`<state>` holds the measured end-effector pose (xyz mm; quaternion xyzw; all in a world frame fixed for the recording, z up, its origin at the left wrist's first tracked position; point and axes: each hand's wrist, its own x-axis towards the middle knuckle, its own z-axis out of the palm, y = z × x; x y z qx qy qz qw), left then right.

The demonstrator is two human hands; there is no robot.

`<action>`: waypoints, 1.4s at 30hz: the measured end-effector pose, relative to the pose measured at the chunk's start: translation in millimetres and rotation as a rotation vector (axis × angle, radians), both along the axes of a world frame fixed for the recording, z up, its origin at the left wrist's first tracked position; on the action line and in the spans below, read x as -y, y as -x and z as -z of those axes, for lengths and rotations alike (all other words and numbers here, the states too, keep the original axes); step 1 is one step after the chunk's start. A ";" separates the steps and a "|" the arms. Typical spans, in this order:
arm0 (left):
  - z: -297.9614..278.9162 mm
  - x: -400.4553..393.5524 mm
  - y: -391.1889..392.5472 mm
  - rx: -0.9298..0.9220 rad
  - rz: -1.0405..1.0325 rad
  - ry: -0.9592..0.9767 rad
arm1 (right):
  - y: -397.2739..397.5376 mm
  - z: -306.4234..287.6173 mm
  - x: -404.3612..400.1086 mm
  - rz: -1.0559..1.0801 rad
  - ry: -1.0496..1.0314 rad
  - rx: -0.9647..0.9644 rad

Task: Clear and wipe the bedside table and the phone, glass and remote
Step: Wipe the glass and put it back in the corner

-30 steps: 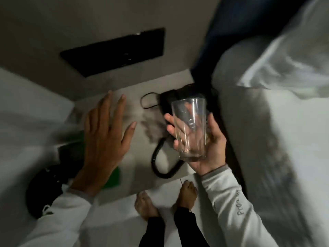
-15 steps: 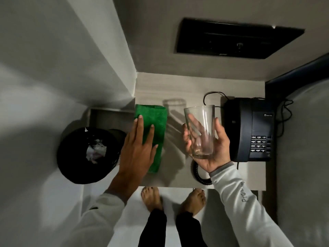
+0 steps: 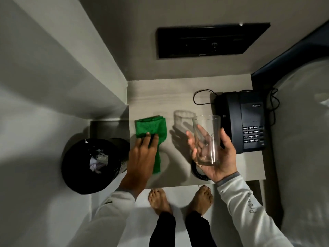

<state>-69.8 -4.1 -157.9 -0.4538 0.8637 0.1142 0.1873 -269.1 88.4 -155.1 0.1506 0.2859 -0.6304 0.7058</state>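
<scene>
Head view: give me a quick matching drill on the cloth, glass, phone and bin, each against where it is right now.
Things:
1. green cloth
2. glass
3. phone
4. bin

Places:
A. on the floor, left of the bedside table
B. lifted above the table in the right hand
C. lying on the table under the fingers of the left hand
D. standing on the right part of the table, next to the bed

Pairs: 1-C, 2-B, 3-D, 4-A
</scene>
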 end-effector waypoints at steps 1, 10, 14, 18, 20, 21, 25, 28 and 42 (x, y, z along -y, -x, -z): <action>-4.8 0.6 -0.5 -0.042 -0.031 -0.019 | 0.4 -2.3 -1.4 -0.010 0.008 -0.015; -67.6 -3.4 -21.1 -0.784 -0.112 0.216 | -28.8 -12.4 -4.0 -0.074 -0.177 -0.280; -94.3 -11.5 6.3 -0.726 0.077 0.195 | -49.5 -14.0 -2.8 -0.066 -0.106 -0.102; -98.9 -35.0 21.8 -0.685 0.136 0.121 | -54.0 -20.6 -1.0 0.024 -0.054 -0.113; -97.8 -47.0 19.6 -0.735 0.134 0.108 | -47.1 -23.3 -1.0 0.034 -0.077 -0.138; -97.8 -52.6 17.7 -0.753 0.141 0.089 | -42.3 -24.5 -0.6 0.036 -0.097 -0.143; -101.0 -66.6 6.3 -0.865 0.060 -0.108 | -26.5 -25.3 0.9 0.050 -0.110 -0.113; -108.2 -59.0 5.3 -0.969 -0.113 -0.054 | -26.7 -25.5 -3.2 0.039 -0.067 -0.133; -104.3 -30.4 57.3 -0.719 -0.221 -0.073 | -47.3 -27.1 0.2 0.045 -0.013 -0.066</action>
